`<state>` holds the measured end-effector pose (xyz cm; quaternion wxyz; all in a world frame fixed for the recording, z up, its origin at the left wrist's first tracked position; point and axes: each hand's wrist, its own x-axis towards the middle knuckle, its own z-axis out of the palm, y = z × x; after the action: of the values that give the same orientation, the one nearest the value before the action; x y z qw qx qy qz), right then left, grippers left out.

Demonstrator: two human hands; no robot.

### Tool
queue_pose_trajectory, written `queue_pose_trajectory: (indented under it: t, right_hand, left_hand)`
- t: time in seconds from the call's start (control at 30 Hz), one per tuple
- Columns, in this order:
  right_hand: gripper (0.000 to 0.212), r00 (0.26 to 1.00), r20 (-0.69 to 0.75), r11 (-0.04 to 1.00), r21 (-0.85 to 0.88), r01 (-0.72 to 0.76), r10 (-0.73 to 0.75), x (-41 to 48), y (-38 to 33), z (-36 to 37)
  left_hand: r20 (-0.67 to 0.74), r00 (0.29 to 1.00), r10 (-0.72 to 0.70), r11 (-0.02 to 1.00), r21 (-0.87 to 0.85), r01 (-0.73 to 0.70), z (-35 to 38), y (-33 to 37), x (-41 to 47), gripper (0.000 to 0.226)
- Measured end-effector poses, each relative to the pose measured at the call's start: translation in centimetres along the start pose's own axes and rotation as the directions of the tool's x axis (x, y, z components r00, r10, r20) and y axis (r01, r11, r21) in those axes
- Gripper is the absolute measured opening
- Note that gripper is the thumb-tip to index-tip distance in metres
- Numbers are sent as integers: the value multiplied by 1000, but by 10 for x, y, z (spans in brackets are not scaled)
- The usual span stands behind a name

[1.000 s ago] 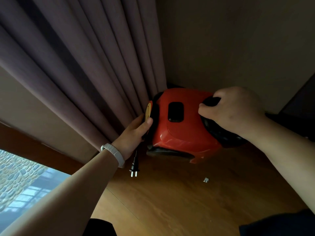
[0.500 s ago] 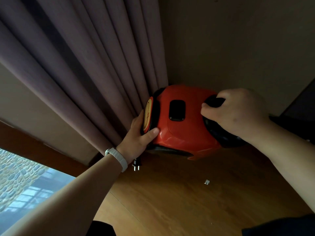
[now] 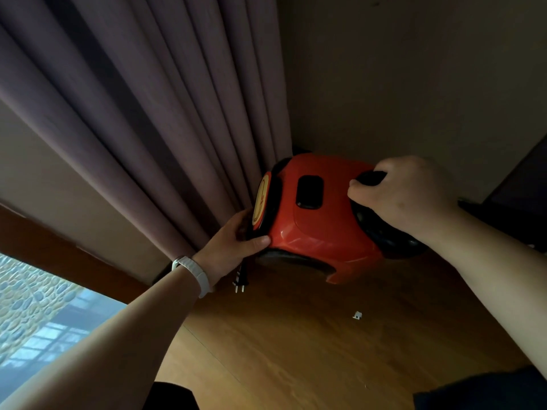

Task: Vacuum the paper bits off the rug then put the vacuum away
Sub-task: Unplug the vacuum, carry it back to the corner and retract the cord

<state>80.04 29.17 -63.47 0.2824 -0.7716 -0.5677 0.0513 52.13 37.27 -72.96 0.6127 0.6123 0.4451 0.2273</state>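
On the vacuum (image 3: pixel 322 232), yellow badge (image 3: pixel 260 199), lettering unreadable.

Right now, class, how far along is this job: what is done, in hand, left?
Done: vacuuming seems over; the plug is free, though the rug is out of view. In hand: the left hand and right hand grip the vacuum in the corner beside the curtain. Left: letting go; one white scrap lies on the floor.

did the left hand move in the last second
Yes. Against the white bit on the floor, which holds its place, the left hand has slipped downward along the vacuum's left end, thumb now at the red shell's lower edge.
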Motion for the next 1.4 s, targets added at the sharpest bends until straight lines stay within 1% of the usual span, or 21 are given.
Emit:
queue_pose_trajectory:
  t: [0.13, 0.2, 0.27, 0.43, 0.53, 0.63, 0.73, 0.8, 0.9, 0.97, 1.1, 1.17, 1.27, 1.33, 1.4]
  right_hand:
    - [43, 999, 6, 999, -14, -37, 37, 5, 7, 3]
    - [43, 1000, 2, 999, -38, -31, 31, 5, 10, 6]
    - [42, 1000, 2, 998, -67, -15, 15, 2, 14, 11]
    - [45, 997, 78, 993, -121, -11, 20, 1, 24, 26]
    - [47, 995, 97, 987, -158, 34, -18, -1, 29, 37]
    - [47, 983, 178, 965, -249, 88, -44, -5, 31, 49]
    - [46, 961, 270, 947, -289, 139, -59, -5, 37, 63]
    - [45, 931, 364, 943, -298, 148, -31, -5, 44, 70]
    - [45, 862, 506, 931, -313, 189, -4, -4, 58, 81]
    - [45, 818, 574, 923, -324, 208, 18, -4, 65, 88]
    - [44, 753, 652, 889, -392, 234, 89, -6, 86, 104]
    - [46, 744, 658, 880, -414, 232, 114, -6, 96, 108]
    - [47, 757, 643, 866, -438, 241, 115, -7, 106, 110]
    - [47, 773, 628, 853, -451, 262, 95, -7, 109, 111]
    - [46, 784, 615, 850, -456, 264, 87, -7, 110, 112]
  left_hand:
    - [-101, 990, -98, 995, -22, 96, 15, -13, -1, 45]
    - [-137, 983, -121, 992, 29, 126, 23, -19, 1, 31]
    - [-167, 972, -163, 982, 66, 176, 30, -22, 3, 23]
    - [-153, 948, -279, 950, 103, 296, 43, -37, 5, 17]
    - [-113, 922, -371, 926, 34, 377, 50, -44, 9, 15]
    - [-83, 894, -439, 898, -26, 439, 63, -59, 15, 15]
    - [-63, 858, -510, 860, -39, 509, 77, -81, 24, 22]
    - [-47, 842, -538, 843, -55, 536, 87, -95, 30, 25]
    - [-65, 823, -564, 825, -79, 560, 109, -125, 37, 21]
    - [-55, 803, -594, 804, -83, 589, 127, -148, 37, 22]
    - [42, 802, -596, 801, -43, 597, 156, -186, 38, 32]
    - [66, 814, -577, 815, -28, 579, 168, -198, 39, 39]
    - [62, 846, -529, 848, -2, 530, 182, -210, 39, 50]
    - [47, 870, -492, 871, 25, 491, 187, -216, 39, 49]
    - [-3, 894, -448, 892, 66, 448, 191, -221, 39, 37]
